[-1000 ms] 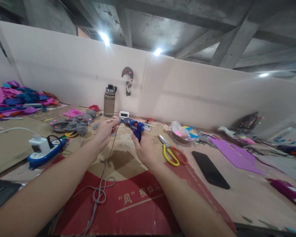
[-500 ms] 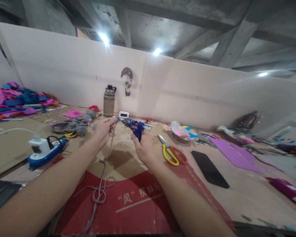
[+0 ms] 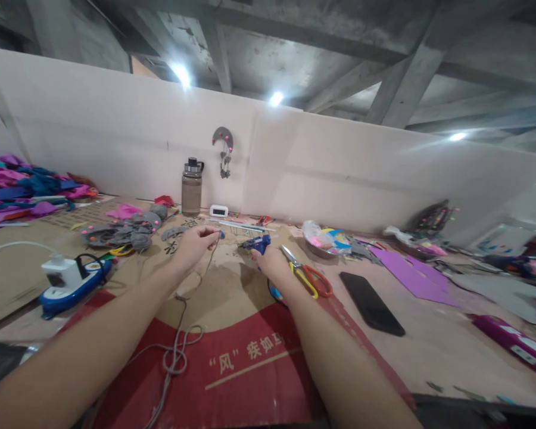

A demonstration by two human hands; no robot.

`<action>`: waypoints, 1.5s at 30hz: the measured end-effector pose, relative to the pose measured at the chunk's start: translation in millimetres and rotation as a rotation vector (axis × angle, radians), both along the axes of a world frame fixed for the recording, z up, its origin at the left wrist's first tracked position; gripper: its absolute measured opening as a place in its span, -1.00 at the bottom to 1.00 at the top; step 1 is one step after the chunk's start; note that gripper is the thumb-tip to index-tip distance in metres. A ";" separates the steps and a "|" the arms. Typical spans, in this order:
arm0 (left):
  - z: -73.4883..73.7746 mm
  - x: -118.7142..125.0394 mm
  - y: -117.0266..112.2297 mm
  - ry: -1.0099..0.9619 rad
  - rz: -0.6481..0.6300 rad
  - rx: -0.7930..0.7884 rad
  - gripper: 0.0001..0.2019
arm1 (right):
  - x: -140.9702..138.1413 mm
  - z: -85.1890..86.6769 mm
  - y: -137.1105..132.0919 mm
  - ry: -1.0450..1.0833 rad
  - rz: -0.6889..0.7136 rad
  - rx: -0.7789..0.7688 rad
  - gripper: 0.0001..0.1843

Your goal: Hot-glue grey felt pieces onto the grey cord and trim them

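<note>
The right hand [image 3: 271,262] has lowered the gun [image 3: 259,243] it grips mid-frame, clear of the scrap [image 3: 222,235] (and cord [image 3: 173,369]) the left hand [image 3: 197,244] pinches.

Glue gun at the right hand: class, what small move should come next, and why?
Probably rest the glue gun on the cardboard and free the right hand: the gun is low, its nozzle apart from the small blue piece that the left hand pinches, which both hands might then handle.

Blue glue gun [image 3: 261,242], grey string [image 3: 181,322], red-and-tan cardboard [image 3: 250,396].
Yellow-and-orange-handled scissors [image 3: 297,263] at five o'clock; pink, purple and blue cloth [image 3: 31,180] at nine; purple sheet [image 3: 401,275] at four.
</note>
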State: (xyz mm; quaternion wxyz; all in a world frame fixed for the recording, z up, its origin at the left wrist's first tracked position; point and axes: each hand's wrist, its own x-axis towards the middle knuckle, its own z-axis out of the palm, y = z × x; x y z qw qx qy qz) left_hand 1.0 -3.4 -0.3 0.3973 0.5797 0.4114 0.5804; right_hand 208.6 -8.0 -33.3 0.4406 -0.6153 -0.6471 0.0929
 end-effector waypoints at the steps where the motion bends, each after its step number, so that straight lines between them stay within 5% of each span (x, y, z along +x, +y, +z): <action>1: 1.5 0.8 -2.1 0.043 0.013 0.019 -0.84 | 0.6 3.7 -3.6 -0.005 -0.050 0.013 -0.65; 4: 5.3 2.1 -7.2 0.178 0.089 0.092 -0.86 | -6.1 17.6 -14.9 0.040 -0.079 0.094 -0.77; 8: 7.6 3.9 -12.0 0.313 0.188 0.265 -0.90 | -36.3 25.8 -22.8 0.210 0.121 0.099 -0.80; 12: 10.0 7.8 -18.3 0.374 0.191 0.410 -0.91 | -71.0 20.0 -28.5 0.831 0.508 -0.049 -0.61; 16: 10.8 11.1 -22.2 0.357 0.172 0.398 -0.91 | -81.3 18.7 -33.7 1.054 0.600 -0.159 -0.54; 25: 7.1 16.3 -19.7 0.151 0.016 0.187 -0.85 | -71.0 24.3 -30.0 0.758 0.355 0.024 -0.82; 45: 4.3 19.5 -18.0 -0.092 -0.090 0.099 -0.88 | -68.3 30.6 -38.4 0.463 0.203 0.186 -0.75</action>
